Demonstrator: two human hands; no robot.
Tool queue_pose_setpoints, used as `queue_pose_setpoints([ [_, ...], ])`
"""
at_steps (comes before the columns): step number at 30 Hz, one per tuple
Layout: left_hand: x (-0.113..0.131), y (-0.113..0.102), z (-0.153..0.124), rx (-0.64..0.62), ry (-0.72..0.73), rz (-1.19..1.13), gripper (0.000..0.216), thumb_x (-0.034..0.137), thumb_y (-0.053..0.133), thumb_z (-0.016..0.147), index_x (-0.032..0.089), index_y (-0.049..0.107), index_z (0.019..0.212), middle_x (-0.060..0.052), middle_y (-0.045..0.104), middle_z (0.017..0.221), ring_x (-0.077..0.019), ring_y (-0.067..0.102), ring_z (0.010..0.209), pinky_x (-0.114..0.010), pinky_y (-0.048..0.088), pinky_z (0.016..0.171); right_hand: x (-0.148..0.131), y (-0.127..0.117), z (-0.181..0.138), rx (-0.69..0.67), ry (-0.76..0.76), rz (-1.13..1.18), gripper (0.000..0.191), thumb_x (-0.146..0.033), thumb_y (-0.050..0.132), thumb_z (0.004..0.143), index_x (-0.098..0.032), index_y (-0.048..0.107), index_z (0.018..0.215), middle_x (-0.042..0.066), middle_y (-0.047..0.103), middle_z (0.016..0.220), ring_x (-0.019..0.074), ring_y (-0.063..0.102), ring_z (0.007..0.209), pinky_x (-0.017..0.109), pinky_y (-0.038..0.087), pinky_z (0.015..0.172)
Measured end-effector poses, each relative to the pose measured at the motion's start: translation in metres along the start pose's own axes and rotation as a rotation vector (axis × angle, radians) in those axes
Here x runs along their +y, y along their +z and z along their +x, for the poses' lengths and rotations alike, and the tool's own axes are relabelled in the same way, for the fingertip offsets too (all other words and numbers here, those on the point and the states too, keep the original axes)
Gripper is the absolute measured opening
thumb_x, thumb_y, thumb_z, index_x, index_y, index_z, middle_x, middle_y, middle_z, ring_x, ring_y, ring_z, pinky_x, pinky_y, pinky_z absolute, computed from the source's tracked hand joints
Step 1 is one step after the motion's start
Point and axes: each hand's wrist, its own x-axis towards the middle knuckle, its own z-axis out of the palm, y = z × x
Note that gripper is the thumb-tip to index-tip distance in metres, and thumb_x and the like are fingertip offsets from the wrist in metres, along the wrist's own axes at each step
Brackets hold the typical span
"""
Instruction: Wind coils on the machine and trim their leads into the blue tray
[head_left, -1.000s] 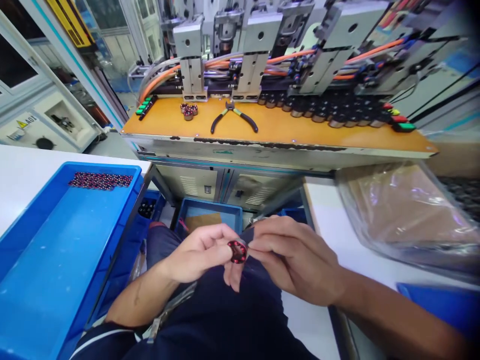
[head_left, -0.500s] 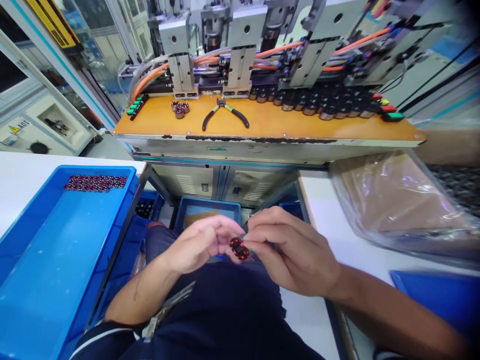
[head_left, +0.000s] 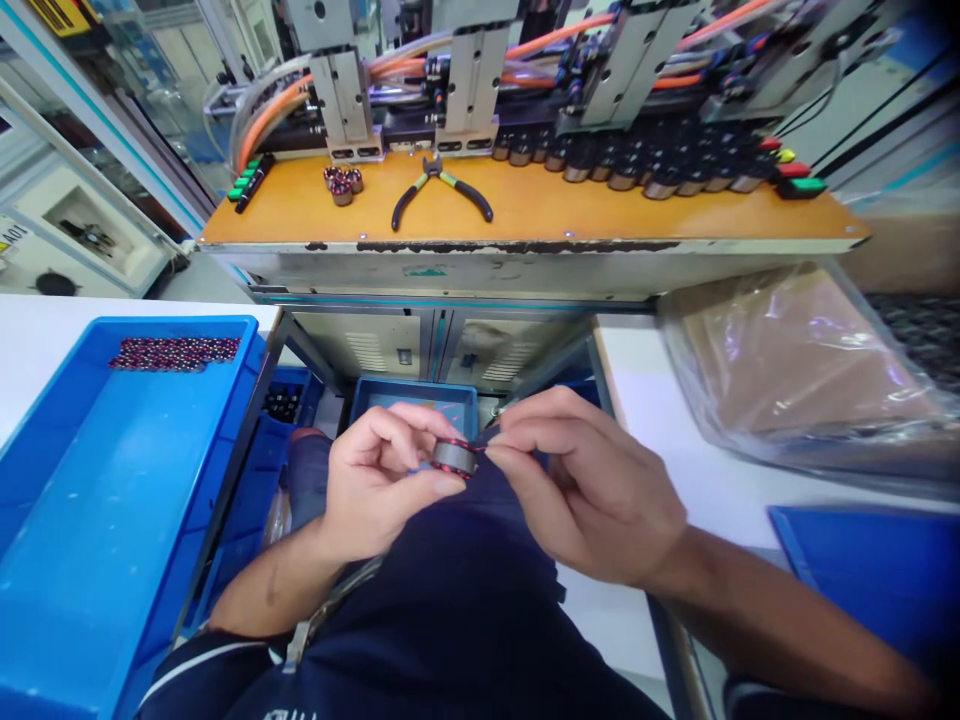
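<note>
A small motor stator [head_left: 454, 457], a grey metal ring with red and black windings at its edges, is held in front of my body. My left hand [head_left: 382, 465] is closed round it, thumb below and fingers above and behind. My right hand [head_left: 585, 480] pinches a thin dark wire end [head_left: 481, 448] at the stator's right side, thumb against forefinger. The fingertips hide how far the wire extends.
A blue tray [head_left: 97, 480] on the left holds rows of stators [head_left: 176, 353]. Ahead, an orange-topped bench [head_left: 525, 215] carries cutting pliers [head_left: 442, 185], a few stators [head_left: 343, 185] and many black-topped parts [head_left: 637, 160] under a machine. Plastic-wrapped cardboard [head_left: 810, 370] lies right.
The stator has turned from face-on to side-on. My left hand has closed round it, while my right hand keeps pinching at its edge. The view has tilted slightly down.
</note>
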Motion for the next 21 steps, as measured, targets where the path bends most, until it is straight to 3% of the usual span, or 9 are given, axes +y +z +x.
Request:
queue_pose_setpoints([
  [3,-0.004,-0.002,0.002,0.035,0.067,0.034,0.032,0.001,0.080,0.069,0.018,0.061,0.089,-0.001,0.072,0.094,-0.0108,0.072,0.083,-0.021,0.060,0.075,-0.005,0.009,-0.002,0.086,0.095,0.100,0.010,-0.005,0.060,0.087,-0.015,0.060,0.084,0.002,0.061,0.076,0.0097,0.060,0.070,0.021,0.049,0.062],
  [7,-0.007,-0.010,0.002,0.031,0.071,0.098,0.041,0.002,0.080,0.069,0.023,0.069,0.103,-0.003,0.072,0.104,-0.0150,0.072,0.096,-0.028,0.060,0.088,-0.014,0.017,-0.004,0.134,0.287,0.320,0.010,-0.007,0.061,0.086,-0.015,0.061,0.082,0.001,0.060,0.075,0.0094,0.058,0.069,0.021,0.049,0.061],
  [11,-0.007,-0.016,0.002,0.026,0.021,0.110,0.036,0.003,0.080,0.071,0.023,0.071,0.099,-0.005,0.071,0.118,-0.0175,0.072,0.101,-0.029,0.061,0.088,-0.016,0.018,-0.003,0.025,0.559,0.593,0.011,-0.014,0.063,0.084,-0.015,0.061,0.073,0.000,0.060,0.071,0.0088,0.056,0.063,0.020,0.048,0.057],
  [15,-0.007,-0.019,0.005,0.010,0.031,0.096,0.034,0.005,0.081,0.070,0.024,0.071,0.096,-0.004,0.075,0.112,-0.0200,0.073,0.102,-0.032,0.062,0.087,-0.007,0.020,-0.005,-0.097,0.763,0.851,0.017,-0.020,0.067,0.081,-0.014,0.058,0.068,-0.002,0.056,0.062,0.0061,0.051,0.055,0.016,0.042,0.051],
  [18,-0.009,-0.020,0.008,-0.010,0.049,0.097,0.034,0.007,0.083,0.069,0.025,0.072,0.096,-0.004,0.076,0.109,-0.0222,0.071,0.108,-0.037,0.059,0.094,0.003,0.025,-0.010,-0.140,0.867,1.038,0.018,-0.023,0.076,0.077,-0.014,0.060,0.078,-0.002,0.059,0.066,0.0067,0.055,0.057,0.016,0.047,0.053],
  [21,-0.009,-0.020,0.008,-0.031,0.057,0.100,0.036,0.006,0.084,0.067,0.026,0.074,0.096,-0.003,0.077,0.109,-0.0227,0.069,0.112,-0.040,0.057,0.098,0.011,0.030,-0.014,-0.184,0.874,1.199,0.028,-0.027,0.078,0.078,-0.013,0.066,0.100,0.002,0.065,0.081,0.0080,0.059,0.062,0.020,0.053,0.057],
])
